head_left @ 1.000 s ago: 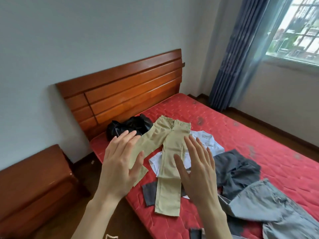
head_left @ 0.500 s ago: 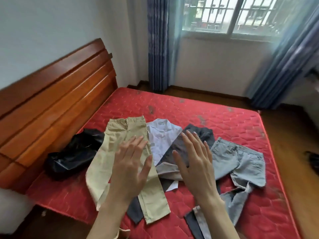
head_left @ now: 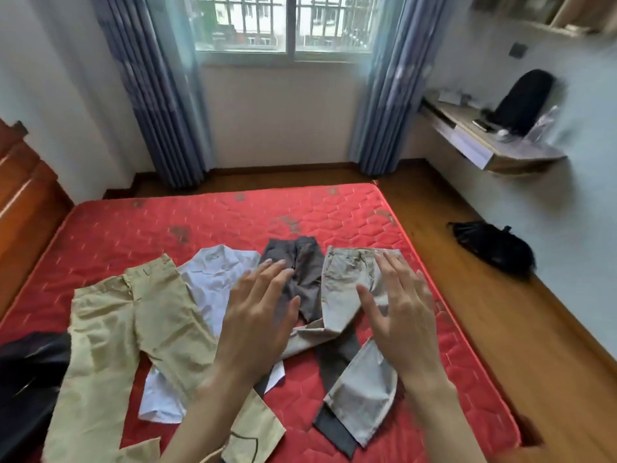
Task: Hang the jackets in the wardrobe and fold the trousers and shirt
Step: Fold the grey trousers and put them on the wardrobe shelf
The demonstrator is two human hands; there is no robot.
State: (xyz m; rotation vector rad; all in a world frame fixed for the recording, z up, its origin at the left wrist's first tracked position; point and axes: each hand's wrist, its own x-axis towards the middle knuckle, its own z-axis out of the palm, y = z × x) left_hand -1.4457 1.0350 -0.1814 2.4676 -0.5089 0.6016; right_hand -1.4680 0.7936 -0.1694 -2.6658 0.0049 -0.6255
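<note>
A: Red mattress, clothes all over the near half. Both hands up over them, backs to us, fingers spread wide & straight, holding nothing. Left hand is over the join of shirt & dark trousers, right hand over the grey trousers.

B: What's nearest?

A: Black jacket, crumpled at the near left corner. Beside it the tan trousers, flat, waist twd the window, one leg lying over the shirt's hem.

B: And the shirt?

A: White shirt, spread btw tan & dark pairs, collar at the far end. Dark trousers next, then grey trousers rightmost; grey legs cross over the dark ones. Nothing folded yet.

B: Further back?

A: Headboard at left. Black bag on the wood floor at right, by the wall. Wall shelf w/ a backpack on it. Blue curtains each side of a barred window.
</note>
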